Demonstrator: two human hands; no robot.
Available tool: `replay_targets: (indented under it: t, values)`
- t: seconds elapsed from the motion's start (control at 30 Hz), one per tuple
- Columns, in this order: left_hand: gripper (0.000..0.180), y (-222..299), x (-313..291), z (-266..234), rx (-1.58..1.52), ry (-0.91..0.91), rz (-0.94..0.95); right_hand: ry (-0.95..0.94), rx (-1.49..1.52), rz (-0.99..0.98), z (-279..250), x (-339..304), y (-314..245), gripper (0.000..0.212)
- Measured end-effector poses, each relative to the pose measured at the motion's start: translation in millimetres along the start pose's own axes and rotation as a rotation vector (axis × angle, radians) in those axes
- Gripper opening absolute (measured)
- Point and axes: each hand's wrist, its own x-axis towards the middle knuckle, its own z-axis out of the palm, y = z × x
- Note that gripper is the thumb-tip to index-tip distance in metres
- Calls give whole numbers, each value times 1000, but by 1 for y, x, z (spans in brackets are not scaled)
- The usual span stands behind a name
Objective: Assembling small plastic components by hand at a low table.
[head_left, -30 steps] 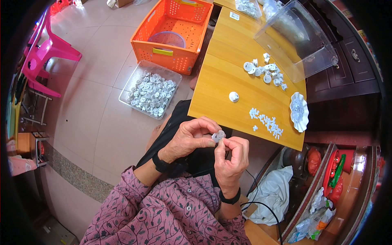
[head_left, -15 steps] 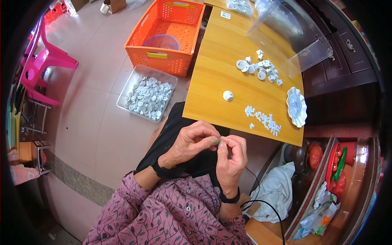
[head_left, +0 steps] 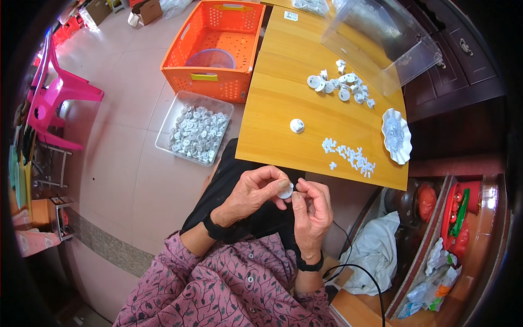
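Just off the near edge of the table, my left hand (head_left: 255, 192) pinches a small round white plastic part (head_left: 285, 191) between thumb and fingers. Close beside it, my right hand (head_left: 311, 212) has thumb and forefinger bent together near the part's edge; whatever they hold is too small to make out. On the yellow wooden table (head_left: 272, 98) lies a single white round part (head_left: 297, 126). Farther back is a loose pile of similar white parts (head_left: 344, 94). Tiny white plastic pieces (head_left: 354, 159) are scattered nearer me. A wavy-rimmed white dish (head_left: 402, 155) holds small clear bits.
A clear bin (head_left: 160, 143) full of white round parts stands on the floor at left, before an orange crate (head_left: 218, 84). A clear plastic box (head_left: 381, 49) lies at the table's back right. There is a pink chair (head_left: 68, 90) far left and a black cable (head_left: 370, 278) lower right.
My hands have drawn slightly apart, and the white round part now shows in my left fingers. The view has shifted a little; the things on the table look unchanged.
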Motion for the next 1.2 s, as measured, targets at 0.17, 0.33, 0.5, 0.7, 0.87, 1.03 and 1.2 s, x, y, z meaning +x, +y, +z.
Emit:
replay_targets:
  t: [0.17,0.33,0.5,0.7,0.87,1.03,1.2]
  values:
    - [17,-1,4,5,30,17,-23,-32,-74,-50,-3,5,2,14]
    - [17,-2,9,9,72,11,-23,-6,-139,-84,-5,8,8,9]
    - [18,-10,12,8,40,7,-47,50,-136,-8,-8,8,11,9]
    - [34,-16,18,10,-164,-10,-59,96,-222,-81,-17,13,16,9]
    - [39,-23,23,11,-144,18,-50,75,-293,-111,-22,16,16,9]
    - [43,-24,29,14,-104,22,-18,99,-217,-59,-24,15,22,9]
    - [44,-25,33,15,-126,25,-30,134,-148,-13,-24,12,28,10]
